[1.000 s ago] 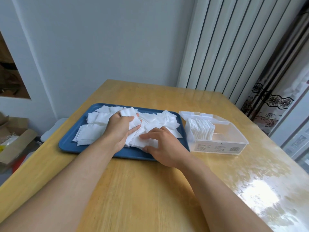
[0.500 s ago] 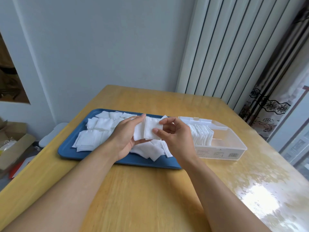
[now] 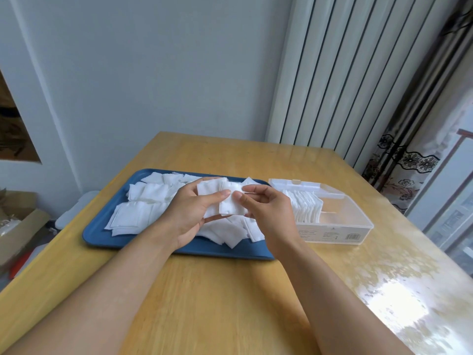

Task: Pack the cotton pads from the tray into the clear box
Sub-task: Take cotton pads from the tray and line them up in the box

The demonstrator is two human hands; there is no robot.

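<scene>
Two hands pinch white square cotton pads above tray.

A wooden table stands against a pale grey wall; a white ribbed radiator and patterned curtain stand right.

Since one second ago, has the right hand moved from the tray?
Yes. The right hand lay flat on the cotton pads on the blue tray; now it is raised above the tray, pinching cotton pads together with the left hand.
</scene>
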